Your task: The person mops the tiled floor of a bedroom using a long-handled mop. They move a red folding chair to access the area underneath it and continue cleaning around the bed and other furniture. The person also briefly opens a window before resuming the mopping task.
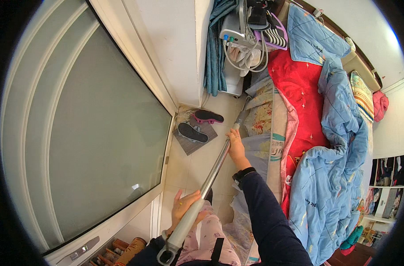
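A long metal pole with a grey plastic grip and a hanging loop slants from the lower middle towards the bed. My right hand is closed around its far part, near a grey joint. Lower down, my left hand holds the grey grip loosely, with some fingers stretched out. The pole's far end runs low along the bedside, and whatever it carries there is hidden. Close to my right hand hangs the floral bed skirt, and tiled floor lies beneath the pole.
Black-soled slippers lie upturned on and beside a grey mat. A frosted-glass door stands at left. To the right is a bed with a red sheet and blue quilt. A grey device with hoses stands by the curtain.
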`<state>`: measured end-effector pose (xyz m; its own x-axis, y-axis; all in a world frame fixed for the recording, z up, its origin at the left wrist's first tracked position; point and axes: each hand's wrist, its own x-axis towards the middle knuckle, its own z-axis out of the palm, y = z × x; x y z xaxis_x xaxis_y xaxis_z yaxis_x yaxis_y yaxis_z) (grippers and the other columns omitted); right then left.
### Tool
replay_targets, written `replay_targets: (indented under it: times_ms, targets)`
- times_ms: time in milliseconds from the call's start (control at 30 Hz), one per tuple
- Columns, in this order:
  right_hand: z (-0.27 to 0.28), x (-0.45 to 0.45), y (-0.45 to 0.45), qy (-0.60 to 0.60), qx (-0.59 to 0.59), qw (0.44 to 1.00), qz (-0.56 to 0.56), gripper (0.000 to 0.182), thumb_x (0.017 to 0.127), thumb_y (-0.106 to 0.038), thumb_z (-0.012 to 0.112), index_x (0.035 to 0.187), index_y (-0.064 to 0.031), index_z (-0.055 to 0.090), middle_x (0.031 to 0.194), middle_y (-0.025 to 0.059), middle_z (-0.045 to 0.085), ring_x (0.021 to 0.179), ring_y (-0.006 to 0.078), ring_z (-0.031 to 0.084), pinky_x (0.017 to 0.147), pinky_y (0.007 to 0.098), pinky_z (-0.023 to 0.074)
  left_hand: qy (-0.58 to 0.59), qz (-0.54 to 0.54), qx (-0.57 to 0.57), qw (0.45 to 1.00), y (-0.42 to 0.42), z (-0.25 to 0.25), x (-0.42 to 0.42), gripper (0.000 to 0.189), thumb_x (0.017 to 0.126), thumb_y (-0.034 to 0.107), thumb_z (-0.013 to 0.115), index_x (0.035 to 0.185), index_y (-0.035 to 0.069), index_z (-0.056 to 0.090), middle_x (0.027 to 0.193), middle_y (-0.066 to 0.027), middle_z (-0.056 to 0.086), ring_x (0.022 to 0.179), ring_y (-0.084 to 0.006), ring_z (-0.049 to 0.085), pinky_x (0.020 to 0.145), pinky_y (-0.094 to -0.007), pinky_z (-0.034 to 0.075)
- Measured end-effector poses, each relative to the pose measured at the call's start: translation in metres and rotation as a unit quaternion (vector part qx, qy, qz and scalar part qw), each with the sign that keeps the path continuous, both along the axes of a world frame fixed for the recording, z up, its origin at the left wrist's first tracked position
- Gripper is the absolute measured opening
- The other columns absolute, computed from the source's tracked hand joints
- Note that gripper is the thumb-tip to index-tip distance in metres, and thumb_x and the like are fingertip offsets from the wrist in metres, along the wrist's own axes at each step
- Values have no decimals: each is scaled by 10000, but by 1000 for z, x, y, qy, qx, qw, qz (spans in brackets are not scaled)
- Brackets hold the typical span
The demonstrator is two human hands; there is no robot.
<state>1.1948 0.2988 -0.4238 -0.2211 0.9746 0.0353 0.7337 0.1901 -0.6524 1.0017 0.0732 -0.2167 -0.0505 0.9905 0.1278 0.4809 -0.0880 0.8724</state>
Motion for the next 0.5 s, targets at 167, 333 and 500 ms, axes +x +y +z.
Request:
replay_targets:
  times_ms: [167, 333, 500]
  targets:
    - [38, -30, -33, 0, 14, 1000, -20, 329, 712, 34, 606, 1022, -63, 556, 1274, 180, 500, 1256, 411, 381, 1009, 430, 371, 61, 10, 46, 997, -8, 45, -24, 362, 743, 283, 684, 993, 30, 613, 988, -124, 662, 905, -236, 637, 1048, -517, 273]
    - [72, -53, -77, 31, 96, 995, 22, 336, 633, 72, 613, 953, -9, 553, 1067, 209, 576, 1079, 356, 512, 1053, 454, 319, 87, 11, 86, 992, -27, 97, -49, 320, 744, 334, 636, 886, 47, 630, 869, -96, 672, 759, -224, 641, 1031, -546, 287]
    - [113, -80, -128, 63, 73, 995, -10, 339, 630, 75, 625, 945, -22, 547, 1042, 177, 588, 1057, 349, 526, 1048, 450, 327, 109, -8, 114, 987, -46, 146, -75, 250, 715, 294, 635, 815, 64, 624, 785, -61, 659, 704, -199, 635, 1027, -567, 277]
